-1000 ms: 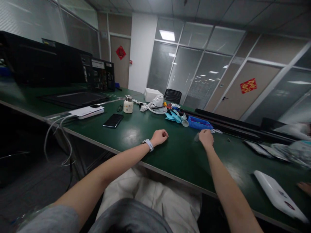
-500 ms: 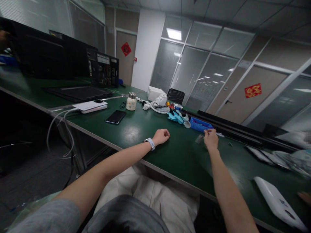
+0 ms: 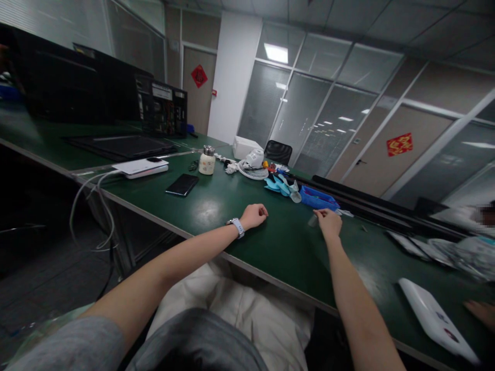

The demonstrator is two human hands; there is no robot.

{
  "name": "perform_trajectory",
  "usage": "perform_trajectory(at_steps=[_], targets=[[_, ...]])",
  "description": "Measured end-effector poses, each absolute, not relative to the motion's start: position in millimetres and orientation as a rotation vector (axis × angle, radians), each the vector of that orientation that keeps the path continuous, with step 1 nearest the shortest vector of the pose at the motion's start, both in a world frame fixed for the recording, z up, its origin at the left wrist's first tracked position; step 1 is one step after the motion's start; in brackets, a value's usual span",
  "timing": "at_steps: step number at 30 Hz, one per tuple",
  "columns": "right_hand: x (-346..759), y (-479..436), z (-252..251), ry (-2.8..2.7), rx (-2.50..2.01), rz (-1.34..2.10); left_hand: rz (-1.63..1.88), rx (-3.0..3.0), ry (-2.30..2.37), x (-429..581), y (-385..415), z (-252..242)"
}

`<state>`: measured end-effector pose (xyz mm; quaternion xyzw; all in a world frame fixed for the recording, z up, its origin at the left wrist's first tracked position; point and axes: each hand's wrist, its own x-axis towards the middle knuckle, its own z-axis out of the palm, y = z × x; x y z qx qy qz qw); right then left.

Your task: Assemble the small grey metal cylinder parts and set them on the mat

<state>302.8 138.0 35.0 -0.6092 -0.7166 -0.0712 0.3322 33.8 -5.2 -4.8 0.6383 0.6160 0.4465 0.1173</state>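
My left hand (image 3: pixel 254 216) rests on the green table with its fingers curled in and nothing visible in them. A watch with a pale strap (image 3: pixel 238 227) is on that wrist. Farther right, my right hand (image 3: pixel 329 223) is closed in a pinch, its fingertips just over a small greyish cylinder (image 3: pixel 312 222) on the table. Whether the fingertips touch the cylinder or hold something tiny cannot be made out. Just beyond this hand lies a blue tray (image 3: pixel 319 199) with small things inside. Light-blue fan blades (image 3: pixel 280 186) lie left of the tray.
A phone (image 3: pixel 182 184), a cream bottle (image 3: pixel 207 161) and white fan parts (image 3: pixel 253 167) stand farther left. An open computer case (image 3: pixel 164 109) is at the back left. A white casing (image 3: pixel 436 317) lies at right, near another person's hand (image 3: pixel 480 312). Cables hang off the left edge.
My right hand has shifted left from beside the cylinder, so its fingertips are now over it. My left hand stays curled on the table. The view has moved slightly.
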Motion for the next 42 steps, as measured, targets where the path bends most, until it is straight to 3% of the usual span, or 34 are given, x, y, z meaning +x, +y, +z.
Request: perform_trajectory(at_steps=[21,27,35,42], targets=[[295.4,123.7,46.1,-2.067,-1.823,-0.35,1.28,1.878,1.81,34.6,-7.4,-2.9],[299.1,121.5,40.8,-2.234,-1.821,-0.554,1.262,1.877,1.839,35.5,-7.1,-3.3],[300.6,132.0,33.4,-2.108,-1.869,-0.739,1.274,1.889,1.827,33.9,-5.2,-6.1],[311.2,129.1,28.3,-2.002,-1.739,-0.668,1.277,1.892,1.821,34.0,-4.6,-6.8]])
